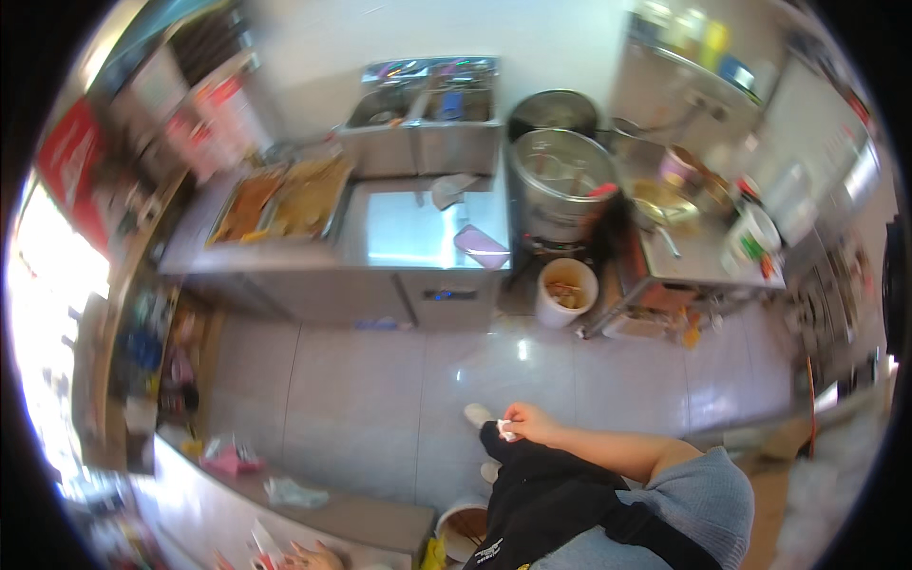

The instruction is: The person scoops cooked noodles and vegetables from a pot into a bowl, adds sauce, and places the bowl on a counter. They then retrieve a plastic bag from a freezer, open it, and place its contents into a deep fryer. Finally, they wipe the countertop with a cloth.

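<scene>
My right hand (526,423) is closed around a small crumpled white piece, perhaps tissue or paper (506,429), above my shoe (477,415) and the tiled floor. My forearm extends in front of my black apron (548,499). My left hand is out of view. Past my right hand stand a steel counter (313,260) with a lilac scoop or dish (482,246), a white bucket (566,313) with brownish contents, and a large steel pot (563,171). The picture is somewhat blurred.
Another person's hands (310,556) are at the lower-left counter (370,516), near a pink bag (231,457) and a crumpled pale cloth or bag (293,493). A container (463,527) stands beside that counter. Food trays (306,199), a double sink (420,146) and a side table (698,263) stand farther back.
</scene>
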